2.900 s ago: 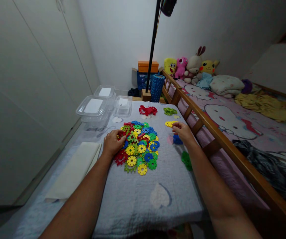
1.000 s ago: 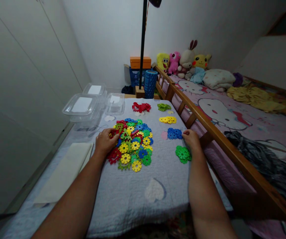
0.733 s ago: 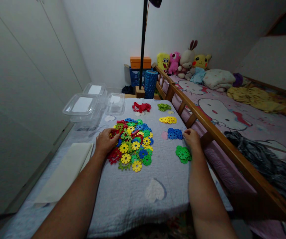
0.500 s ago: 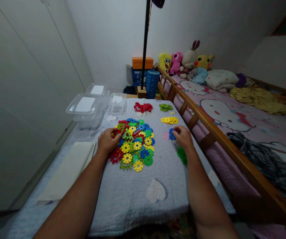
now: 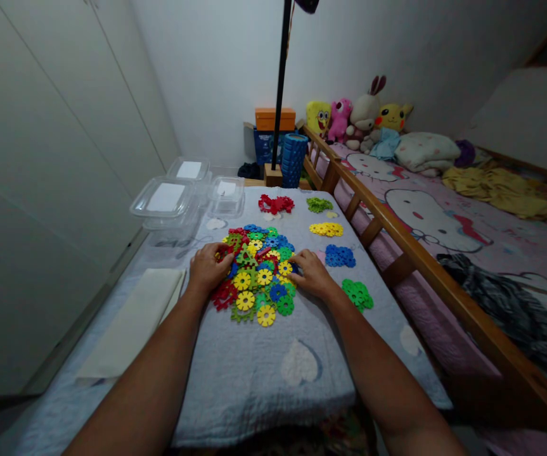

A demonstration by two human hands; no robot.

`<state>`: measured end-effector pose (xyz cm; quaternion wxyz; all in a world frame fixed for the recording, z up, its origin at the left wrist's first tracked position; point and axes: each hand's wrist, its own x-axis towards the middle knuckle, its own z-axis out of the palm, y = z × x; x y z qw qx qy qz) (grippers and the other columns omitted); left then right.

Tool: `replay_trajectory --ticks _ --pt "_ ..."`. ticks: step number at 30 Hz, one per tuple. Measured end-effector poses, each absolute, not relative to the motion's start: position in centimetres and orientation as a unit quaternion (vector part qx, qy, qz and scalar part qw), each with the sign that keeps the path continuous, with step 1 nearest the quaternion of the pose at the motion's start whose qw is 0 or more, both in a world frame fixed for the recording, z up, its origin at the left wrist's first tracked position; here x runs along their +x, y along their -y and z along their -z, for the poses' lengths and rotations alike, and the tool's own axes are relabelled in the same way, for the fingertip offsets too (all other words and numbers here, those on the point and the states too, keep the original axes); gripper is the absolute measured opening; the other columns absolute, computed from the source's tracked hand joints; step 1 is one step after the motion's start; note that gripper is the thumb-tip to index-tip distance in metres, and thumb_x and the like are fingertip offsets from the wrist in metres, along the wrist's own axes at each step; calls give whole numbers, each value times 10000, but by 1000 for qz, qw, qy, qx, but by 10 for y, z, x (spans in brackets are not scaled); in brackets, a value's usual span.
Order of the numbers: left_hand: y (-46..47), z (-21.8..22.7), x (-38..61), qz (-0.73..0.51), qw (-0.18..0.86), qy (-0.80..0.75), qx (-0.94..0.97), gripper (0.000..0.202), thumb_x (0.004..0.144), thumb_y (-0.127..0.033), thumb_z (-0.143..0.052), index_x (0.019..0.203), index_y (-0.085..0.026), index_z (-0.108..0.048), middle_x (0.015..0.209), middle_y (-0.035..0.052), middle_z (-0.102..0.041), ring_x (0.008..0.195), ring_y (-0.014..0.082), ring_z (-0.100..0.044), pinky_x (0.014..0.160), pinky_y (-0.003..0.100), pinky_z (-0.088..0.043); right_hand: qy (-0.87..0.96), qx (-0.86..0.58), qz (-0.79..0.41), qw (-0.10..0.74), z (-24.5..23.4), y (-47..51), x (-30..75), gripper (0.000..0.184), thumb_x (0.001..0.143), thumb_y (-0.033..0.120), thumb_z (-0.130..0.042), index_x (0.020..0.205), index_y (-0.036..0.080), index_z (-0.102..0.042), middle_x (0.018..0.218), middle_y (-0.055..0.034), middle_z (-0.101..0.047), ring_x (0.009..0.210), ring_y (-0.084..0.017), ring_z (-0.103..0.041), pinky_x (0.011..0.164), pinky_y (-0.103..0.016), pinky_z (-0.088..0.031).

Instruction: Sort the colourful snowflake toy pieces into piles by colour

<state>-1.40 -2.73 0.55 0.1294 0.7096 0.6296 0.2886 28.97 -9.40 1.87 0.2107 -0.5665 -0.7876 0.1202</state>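
Observation:
A mixed heap of flat plastic gear-shaped pieces [image 5: 257,272] in red, yellow, blue and green lies on a grey quilted cloth [image 5: 263,367]. My left hand [image 5: 209,269] rests on the heap's left edge, fingers curled over the pieces. My right hand [image 5: 312,273] lies at the heap's right edge, fingers bent onto the pieces there; whether it grips one is hidden. Sorted small piles sit to the right: red [image 5: 276,204], light green [image 5: 319,204], yellow [image 5: 326,229], blue [image 5: 340,256], dark green [image 5: 357,294].
Three clear lidded plastic boxes [image 5: 168,202] stand at the cloth's far left. A folded white cloth [image 5: 135,320] lies at the left. A wooden bed rail [image 5: 397,247] runs along the right, with plush toys [image 5: 359,120] beyond. A black pole [image 5: 280,88] rises at the back.
My right hand has moved left from the blue and dark green piles to the right edge of the mixed heap. My left hand has stayed on the heap's left edge.

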Motion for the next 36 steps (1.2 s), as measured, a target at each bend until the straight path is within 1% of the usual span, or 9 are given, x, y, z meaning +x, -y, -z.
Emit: replay_trajectory --ticks 8,10,14,19,23,26,29,33,36 --pt "27 -5 -14 -287 123 -629 712 375 846 -452 -546 1095 -218 -700 1183 91 -720 1113 289 -639 1006 425 -470 778 -568 -137 230 -14 91 283 224 816 174 -707 1035 183 -662 1037 -67 -590 1009 -220 -543 929 -341 -425" --pt "27 -5 -15 -287 123 -628 712 379 847 -450 -542 1097 -214 -700 1181 95 -721 1109 292 -638 1004 430 -470 778 -569 -134 231 -13 91 282 258 811 188 -713 1064 182 -663 1044 -71 -589 1012 -225 -541 927 -346 -427" --pt "28 -6 -14 -285 128 -628 713 377 850 -447 -540 1096 -210 -698 1181 99 -717 1104 291 -639 996 431 -474 781 -565 -121 235 -10 92 281 345 805 266 -763 1132 195 -678 1086 -77 -584 1045 -236 -534 948 -366 -428" --pt "28 -7 -14 -282 127 -635 708 373 847 -451 -549 1094 -214 -697 1184 95 -715 1117 292 -638 999 432 -475 789 -555 -109 241 -10 91 281 282 831 274 -752 1102 202 -720 1060 -76 -601 1022 -229 -541 931 -360 -426" --pt "28 -7 -14 -276 133 -637 707 393 850 -460 -538 1104 -203 -694 1202 102 -711 1136 301 -632 1016 443 -467 796 -541 -99 251 -10 91 281 179 889 272 -694 1044 205 -754 992 -75 -628 977 -222 -548 897 -353 -417" --pt "28 -8 -14 -273 137 -636 709 398 855 -468 -530 1107 -206 -693 1204 103 -711 1138 302 -631 1021 445 -463 795 -533 -90 274 -11 90 281 150 926 254 -645 1003 210 -766 961 -75 -638 954 -215 -554 878 -346 -419" --pt "28 -9 -14 -273 139 -635 709 405 851 -468 -533 1115 -205 -693 1200 106 -714 1130 308 -633 1016 455 -463 778 -540 -82 311 -13 86 283 167 935 227 -606 949 206 -770 940 -75 -642 943 -211 -570 874 -337 -430" --pt "28 -9 -13 -277 140 -636 706 400 849 -465 -539 1112 -210 -697 1190 100 -719 1126 306 -634 1014 451 -464 712 -589 -97 370 -24 69 303 199 916 237 -571 868 198 -761 853 -56 -653 849 -195 -592 810 -310 -446" --pt "29 -9 -12 -277 136 -637 706 390 849 -467 -544 1109 -220 -697 1202 95 -717 1125 299 -636 1014 441 -464 625 -653 -111 414 -37 47 332 202 871 258 -562 777 185 -724 771 -29 -672 789 -182 -596 758 -284 -446"
